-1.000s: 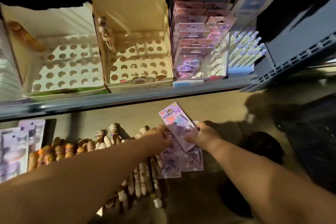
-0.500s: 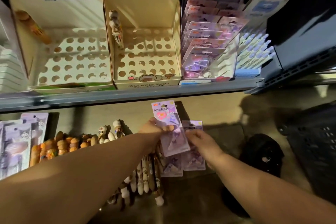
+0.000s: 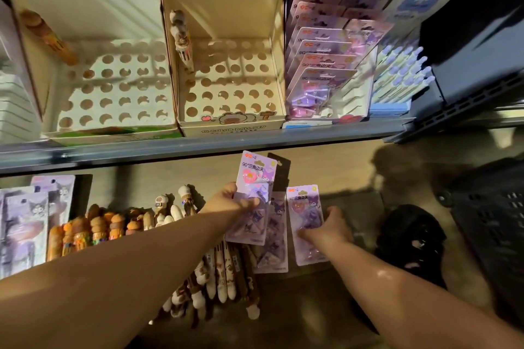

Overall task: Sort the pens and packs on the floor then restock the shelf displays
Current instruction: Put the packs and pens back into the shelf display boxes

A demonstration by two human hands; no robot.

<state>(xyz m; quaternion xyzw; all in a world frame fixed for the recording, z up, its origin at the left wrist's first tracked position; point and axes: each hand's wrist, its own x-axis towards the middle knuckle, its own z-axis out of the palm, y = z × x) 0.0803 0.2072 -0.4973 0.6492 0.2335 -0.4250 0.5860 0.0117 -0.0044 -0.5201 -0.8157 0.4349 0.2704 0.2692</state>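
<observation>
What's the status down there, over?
Left hand grips one purple pack, held up. Right hand pinches a second pack, lower down. Pens heaped alongside; nothing blocks either hand.

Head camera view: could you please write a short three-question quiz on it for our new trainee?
1. True or false: the left hand holds the raised pack, the right hand the lower pack.
2. The brown-and-white pens lie: A on the floor, B in the basket, C on the shelf.
3. Are the holes in the cream display box mostly filled or empty?
Key: 1 true; 2 A; 3 empty.
</observation>
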